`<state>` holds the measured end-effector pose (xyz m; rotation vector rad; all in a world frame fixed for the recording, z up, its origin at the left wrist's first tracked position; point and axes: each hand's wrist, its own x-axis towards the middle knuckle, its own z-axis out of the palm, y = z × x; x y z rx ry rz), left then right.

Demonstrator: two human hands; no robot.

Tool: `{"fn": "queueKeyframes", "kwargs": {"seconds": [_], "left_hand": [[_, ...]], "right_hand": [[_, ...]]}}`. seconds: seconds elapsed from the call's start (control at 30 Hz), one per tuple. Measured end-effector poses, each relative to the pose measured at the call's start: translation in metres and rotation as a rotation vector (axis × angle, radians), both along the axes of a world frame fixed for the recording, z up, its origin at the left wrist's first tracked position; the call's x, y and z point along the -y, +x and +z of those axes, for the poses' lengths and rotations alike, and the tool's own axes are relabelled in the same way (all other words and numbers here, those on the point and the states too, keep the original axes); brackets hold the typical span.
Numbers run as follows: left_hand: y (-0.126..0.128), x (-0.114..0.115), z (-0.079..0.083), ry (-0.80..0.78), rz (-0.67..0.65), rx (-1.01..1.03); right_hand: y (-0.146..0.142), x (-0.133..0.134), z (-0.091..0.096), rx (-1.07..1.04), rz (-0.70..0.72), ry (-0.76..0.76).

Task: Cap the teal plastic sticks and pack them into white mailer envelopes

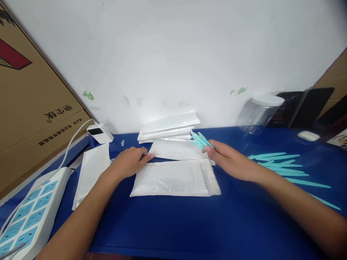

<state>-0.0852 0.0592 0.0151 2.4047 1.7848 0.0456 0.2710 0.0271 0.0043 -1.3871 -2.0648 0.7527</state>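
Observation:
Several slim teal strips [199, 140] are bunched in my right hand [221, 155], pinched between thumb and fingers above the right end of a white padded envelope [173, 148]. My left hand [132, 160] has its fingers curled, with thumb and fingertip at the left edge of that same envelope. In front of it another white padded envelope [170, 178] lies flat, its flap end to the right. Behind, against the wall, is a stack of white padded envelopes [168, 128]. More loose teal strips [284, 168] lie fanned out on the blue table [173, 224], beyond my right forearm.
At left are a power strip [29, 213], a white device with a cable [100, 133], another white envelope [92, 171] and a large cardboard box [35, 108]. At right stand a clear lidded jar [260, 115], a dark phone [311, 108] and a small white case [308, 136].

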Motion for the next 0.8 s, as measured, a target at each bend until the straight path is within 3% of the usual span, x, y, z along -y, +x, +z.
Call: {"fn": "queueKeyframes", "kwargs": {"seconds": [0.13,0.23,0.3,0.37,0.53,0.67,0.8], "left_hand": [[0.006,0.006,0.005,0.151,0.042,-0.089],[0.018,0.018,0.009,0.229,-0.138,0.059],[0.026,0.027,0.006,0.142,-0.311,0.202],[0.034,0.035,-0.001,0.031,-0.399,0.260],[0.041,0.044,-0.015,-0.112,-0.413,0.252],[0.044,0.049,-0.009,-0.127,-0.449,0.355],[0.053,0.055,-0.004,-0.165,-0.511,0.413]], "right_hand": [[-0.002,-0.002,-0.001,0.015,0.008,-0.048],[-0.001,-0.003,-0.004,0.167,-0.033,-0.023],[-0.001,-0.003,-0.005,0.209,-0.011,-0.044],[0.000,-0.003,-0.004,0.190,0.042,-0.093],[0.000,-0.003,-0.003,0.196,0.064,-0.129],[-0.003,-0.002,-0.005,0.272,0.067,-0.024],[-0.011,0.002,-0.010,0.290,0.121,-0.034]]}}
